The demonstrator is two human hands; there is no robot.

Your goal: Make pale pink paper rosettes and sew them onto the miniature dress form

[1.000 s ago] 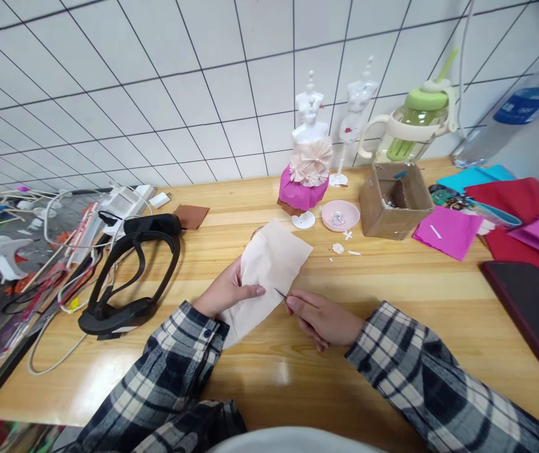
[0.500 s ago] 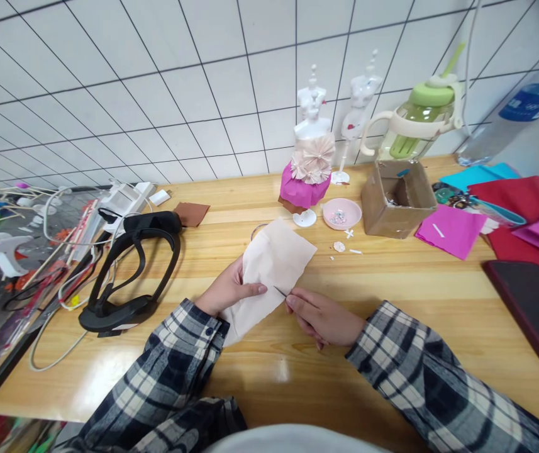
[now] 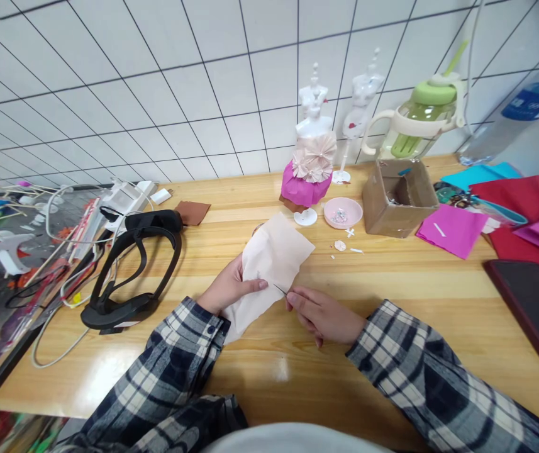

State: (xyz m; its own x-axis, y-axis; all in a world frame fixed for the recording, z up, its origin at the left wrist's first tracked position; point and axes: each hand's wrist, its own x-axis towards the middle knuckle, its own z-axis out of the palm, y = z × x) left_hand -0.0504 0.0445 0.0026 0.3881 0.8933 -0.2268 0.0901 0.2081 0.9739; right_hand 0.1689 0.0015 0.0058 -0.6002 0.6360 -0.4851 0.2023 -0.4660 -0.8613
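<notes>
My left hand (image 3: 234, 286) grips a pale beige piece of cloth (image 3: 276, 251), its thumb lying on top and the fingers underneath. The cloth is held at a tilt above the wooden table, creased near the thumb. At its right edge, my right hand (image 3: 323, 313) is closed around what look like small scissors (image 3: 280, 289). Only a thin, dark, pointed blade shows, lying over the cloth just right of my left thumb. The fingers hide the handles. Behind the cloth, part of a thin curved rim peeks out.
A small mannequin (image 3: 314, 129) in a beige and magenta dress stands at the back, near a pink dish (image 3: 343, 214) of beads and a cardboard box (image 3: 396, 211). Black headgear (image 3: 175, 251) and cables lie left. Coloured cloth (image 3: 453, 229) and a phone (image 3: 528, 311) lie right.
The cloth's upper part has shifted slightly up and left, and its right edge has drawn in near the blade. Both hands stay almost in place.
</notes>
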